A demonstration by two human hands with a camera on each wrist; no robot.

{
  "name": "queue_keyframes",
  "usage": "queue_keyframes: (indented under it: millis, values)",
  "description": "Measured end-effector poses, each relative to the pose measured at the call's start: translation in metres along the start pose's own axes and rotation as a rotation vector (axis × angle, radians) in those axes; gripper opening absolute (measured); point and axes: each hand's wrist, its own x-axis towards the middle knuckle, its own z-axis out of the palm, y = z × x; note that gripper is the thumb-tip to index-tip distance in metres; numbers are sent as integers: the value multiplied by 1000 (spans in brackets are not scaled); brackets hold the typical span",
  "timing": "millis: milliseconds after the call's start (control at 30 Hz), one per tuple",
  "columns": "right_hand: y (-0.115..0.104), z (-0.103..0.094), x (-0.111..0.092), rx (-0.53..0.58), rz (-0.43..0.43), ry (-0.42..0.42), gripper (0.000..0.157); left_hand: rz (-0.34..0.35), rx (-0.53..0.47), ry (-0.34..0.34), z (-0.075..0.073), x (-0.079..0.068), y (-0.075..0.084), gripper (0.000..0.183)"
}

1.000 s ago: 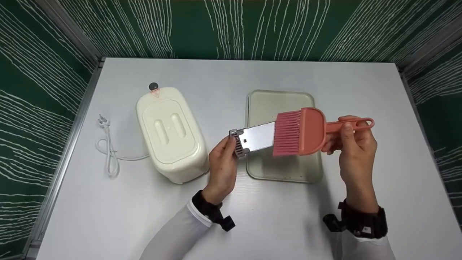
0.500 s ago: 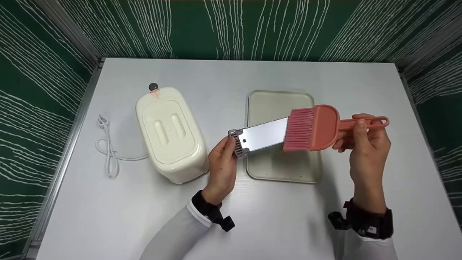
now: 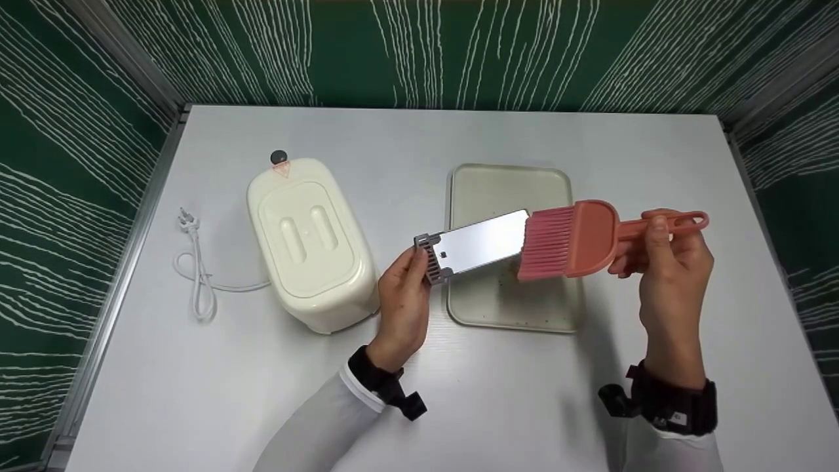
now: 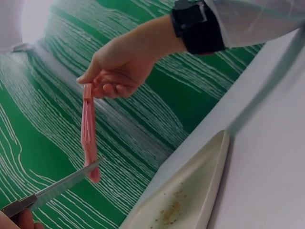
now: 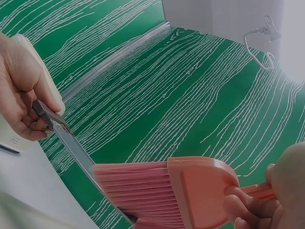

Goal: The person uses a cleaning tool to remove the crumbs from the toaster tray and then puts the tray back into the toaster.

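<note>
In the head view my left hand (image 3: 401, 308) pinches the grey slotted end of a flat, shiny metal crumb tray (image 3: 482, 244), held up above the table. A coral brush (image 3: 593, 239) with pink bristles is in my right hand (image 3: 675, 275), gripped by its looped handle. Its bristles (image 5: 138, 186) touch the far end of the crumb tray and hide part of it. Below lies a cream rectangular tray (image 3: 508, 187). Brown crumbs (image 4: 172, 209) are scattered on that tray in the left wrist view.
A cream toaster (image 3: 311, 242) with its lid on stands left of my left hand. Its white cord and plug (image 3: 196, 262) lie farther left on the white table (image 3: 393, 137). Green walls with white streaks surround the table.
My right hand has drawn the brush to the right along the crumb tray to its far end, uncovering more metal. Lately the brush head dipped slightly toward me. My left hand stays put.
</note>
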Motion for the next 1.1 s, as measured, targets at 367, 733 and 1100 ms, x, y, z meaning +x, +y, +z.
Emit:
queue_keyframes:
  millis: [367, 733, 1100]
  values:
    - [-4, 0, 0, -23, -41, -3, 20, 5, -13, 15, 0, 1, -2, 36]
    - [-7, -1, 0, 57, -50, 4, 21, 4, -17, 31, 0, 1, -2, 37]
    - [-7, -4, -2, 145, -109, 76, 19, 6, -29, 31, -1, 2, -5, 38]
